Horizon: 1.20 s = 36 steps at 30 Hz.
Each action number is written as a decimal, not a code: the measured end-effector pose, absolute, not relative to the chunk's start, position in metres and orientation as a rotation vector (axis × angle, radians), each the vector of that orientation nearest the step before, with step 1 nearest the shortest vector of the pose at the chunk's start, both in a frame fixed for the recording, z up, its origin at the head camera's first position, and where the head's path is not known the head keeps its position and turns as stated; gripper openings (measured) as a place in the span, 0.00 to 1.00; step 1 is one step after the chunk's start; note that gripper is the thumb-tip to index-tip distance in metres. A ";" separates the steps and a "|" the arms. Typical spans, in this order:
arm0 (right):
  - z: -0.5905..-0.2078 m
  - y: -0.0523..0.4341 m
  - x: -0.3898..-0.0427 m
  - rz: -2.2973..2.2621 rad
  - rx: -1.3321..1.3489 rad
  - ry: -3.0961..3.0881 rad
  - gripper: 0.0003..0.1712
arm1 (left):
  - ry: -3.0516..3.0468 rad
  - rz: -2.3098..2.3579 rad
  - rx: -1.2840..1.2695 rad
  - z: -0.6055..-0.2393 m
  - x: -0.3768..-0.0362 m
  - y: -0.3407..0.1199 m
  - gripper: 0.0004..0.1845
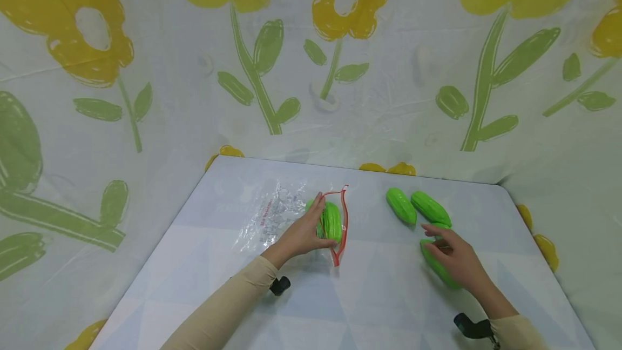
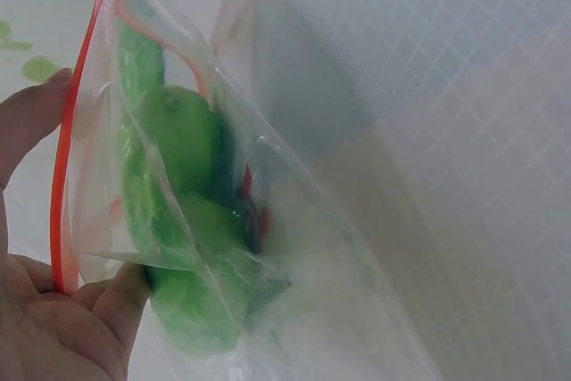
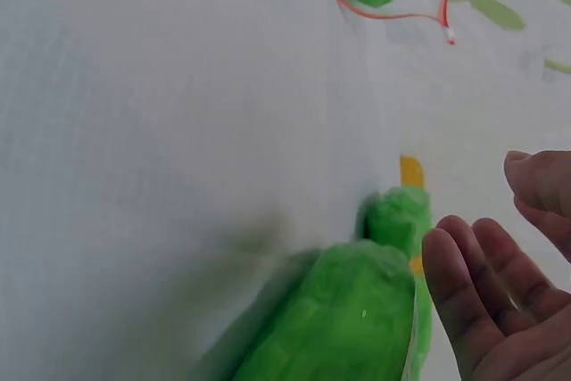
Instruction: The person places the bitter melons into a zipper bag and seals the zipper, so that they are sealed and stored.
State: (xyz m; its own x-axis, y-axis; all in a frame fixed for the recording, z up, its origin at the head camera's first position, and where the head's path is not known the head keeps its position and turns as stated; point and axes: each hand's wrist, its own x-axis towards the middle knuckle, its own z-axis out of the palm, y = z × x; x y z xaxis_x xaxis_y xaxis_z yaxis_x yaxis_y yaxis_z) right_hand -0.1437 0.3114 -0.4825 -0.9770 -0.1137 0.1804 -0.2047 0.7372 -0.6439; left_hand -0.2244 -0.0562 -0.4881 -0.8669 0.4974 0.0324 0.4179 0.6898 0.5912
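A clear zip bag [image 1: 272,220] with a red zip edge lies on the table, its mouth facing right. My left hand [image 1: 303,231] holds the bag at its mouth, thumb and fingers spread along the zip edge [image 2: 61,194]. Inside the bag are several bright green, ribbed, gourd-shaped pieces [image 2: 183,140]. Over the loose green gourds on the right hovers my right hand [image 1: 457,258], fingers loosely bent with nothing between them. One gourd [image 1: 432,263] lies partly hidden under that hand; two others [image 1: 401,206] [image 1: 431,208] lie beyond it.
The white table [image 1: 379,307] has a pale blue triangle pattern. Behind it and at the sides hangs a white cloth [image 1: 389,123] printed with yellow flowers. Black wrist-camera mounts [image 1: 471,327] sit under both wrists.
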 end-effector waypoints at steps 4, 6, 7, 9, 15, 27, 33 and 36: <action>-0.485 0.322 -0.138 1.023 0.186 -2.847 0.27 | 2.773 0.913 0.760 -0.490 -0.225 -0.055 0.62; -0.486 0.326 -0.135 1.004 0.156 -2.862 0.27 | 2.774 0.916 0.763 -0.490 -0.225 -0.055 0.62; -0.486 0.328 -0.134 0.994 0.140 -2.864 0.27 | 2.774 0.919 0.764 -0.490 -0.225 -0.055 0.62; -0.487 0.332 -0.132 0.979 0.133 -2.860 0.27 | 2.774 0.922 0.764 -0.489 -0.225 -0.055 0.62; -0.490 0.340 -0.126 0.936 0.159 -2.848 0.26 | 2.771 0.923 0.753 -0.487 -0.225 -0.054 0.62; -0.494 0.354 -0.120 0.818 0.166 -2.947 0.27 | 2.767 0.910 0.735 -0.489 -0.226 -0.053 0.63; -0.494 0.357 -0.117 0.840 0.161 -2.993 0.28 | 2.773 0.911 0.740 -0.488 -0.225 -0.054 0.62; -0.494 0.358 -0.116 0.835 0.167 -3.007 0.28 | 2.775 0.907 0.739 -0.490 -0.226 -0.054 0.62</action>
State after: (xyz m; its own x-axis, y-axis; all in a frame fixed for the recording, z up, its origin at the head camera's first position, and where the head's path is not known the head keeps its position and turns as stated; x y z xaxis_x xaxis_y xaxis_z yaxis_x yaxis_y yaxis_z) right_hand -0.1164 0.3581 -0.4940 -0.9942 -0.0983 0.0443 -0.1070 0.8514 -0.5134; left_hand -0.2255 -0.0542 -0.4895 -0.8716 0.4893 0.0281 0.4115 0.6995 0.5843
